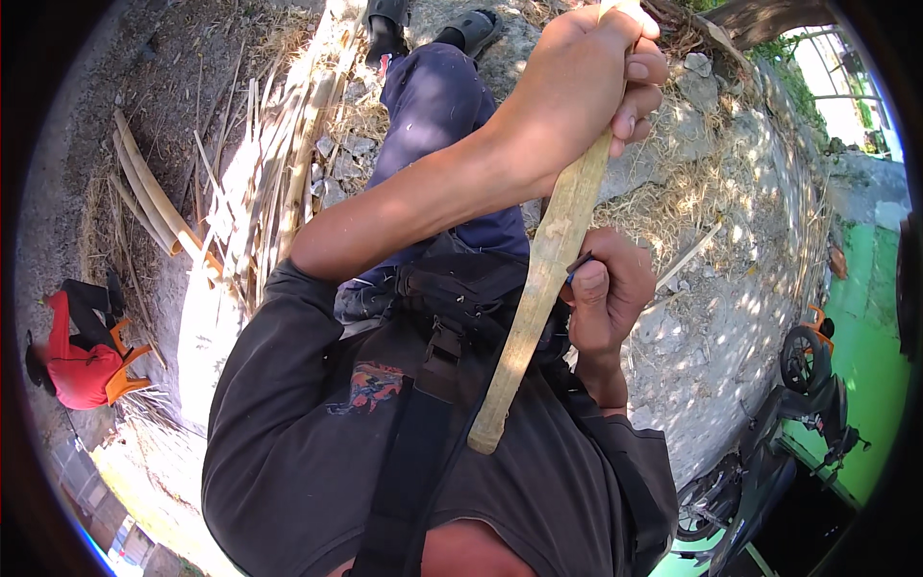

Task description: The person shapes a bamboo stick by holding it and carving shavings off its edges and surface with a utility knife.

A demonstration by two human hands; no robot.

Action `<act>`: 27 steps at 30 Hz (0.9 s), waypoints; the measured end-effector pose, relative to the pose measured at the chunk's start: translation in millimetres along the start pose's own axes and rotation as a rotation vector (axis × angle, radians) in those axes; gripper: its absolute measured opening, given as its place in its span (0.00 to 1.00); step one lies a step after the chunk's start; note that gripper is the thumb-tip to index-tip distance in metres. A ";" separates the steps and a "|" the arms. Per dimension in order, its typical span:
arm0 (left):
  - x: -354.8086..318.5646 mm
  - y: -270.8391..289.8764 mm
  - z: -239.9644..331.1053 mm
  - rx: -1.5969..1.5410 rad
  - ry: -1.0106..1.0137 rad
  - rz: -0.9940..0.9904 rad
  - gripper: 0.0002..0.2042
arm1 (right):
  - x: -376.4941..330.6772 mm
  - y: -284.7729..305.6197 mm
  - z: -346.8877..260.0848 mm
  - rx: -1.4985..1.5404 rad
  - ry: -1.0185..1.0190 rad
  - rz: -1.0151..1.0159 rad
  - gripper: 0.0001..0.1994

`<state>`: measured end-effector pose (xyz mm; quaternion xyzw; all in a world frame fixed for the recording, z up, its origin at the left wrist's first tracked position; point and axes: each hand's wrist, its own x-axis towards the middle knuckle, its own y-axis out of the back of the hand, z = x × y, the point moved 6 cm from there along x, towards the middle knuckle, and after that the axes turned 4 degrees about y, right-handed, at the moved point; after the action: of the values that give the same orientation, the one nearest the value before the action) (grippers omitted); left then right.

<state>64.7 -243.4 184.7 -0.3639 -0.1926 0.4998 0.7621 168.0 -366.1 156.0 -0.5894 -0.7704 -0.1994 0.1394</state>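
A long, flat bamboo strip (550, 260) slants across my chest, its lower end resting near my dark shirt. My left hand (601, 87) is closed around its upper part, fingers wrapped over the far end. Beside the strip's middle, my right hand (611, 288) is closed, with the thumb pressed against the fingers. A small dark-blue thing (579, 264) pokes out of that grip and touches or nearly touches the strip's edge. Most of it is hidden, so its kind cannot be made out.
Many split bamboo strips (288, 163) lie on the ground at left, near curved bamboo pieces (154, 188). A person in red (82, 351) sits on an orange chair (125, 375) at far left. A motorcycle (784, 433) stands by a green wall (870, 308) at right.
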 end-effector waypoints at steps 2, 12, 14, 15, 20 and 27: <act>-3.3 -1.0 3.6 0.021 -0.009 -0.031 0.16 | -2.5 -1.2 1.0 -0.002 0.002 -0.004 0.15; -3.1 -2.7 6.0 -0.057 -0.048 -0.079 0.15 | -12.8 -10.1 -3.8 0.046 0.055 -0.077 0.15; -5.2 -0.4 2.1 -0.022 -0.098 0.002 0.13 | -14.6 -11.0 -3.9 0.055 0.051 -0.092 0.15; -6.0 3.5 1.1 0.013 -0.147 0.081 0.11 | -15.2 -11.7 -3.6 0.063 0.047 -0.105 0.15; 1.5 6.7 -7.9 0.020 -0.140 0.021 0.08 | -17.6 -14.0 -1.8 0.116 0.065 -0.194 0.13; 2.5 2.2 -2.3 0.054 -0.036 -0.021 0.16 | -38.9 -30.0 -16.3 0.347 0.182 -0.492 0.09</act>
<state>66.0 -241.5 181.4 -0.3323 -0.1965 0.5032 0.7731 149.2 -413.7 148.6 -0.3325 -0.8966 -0.1448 0.2540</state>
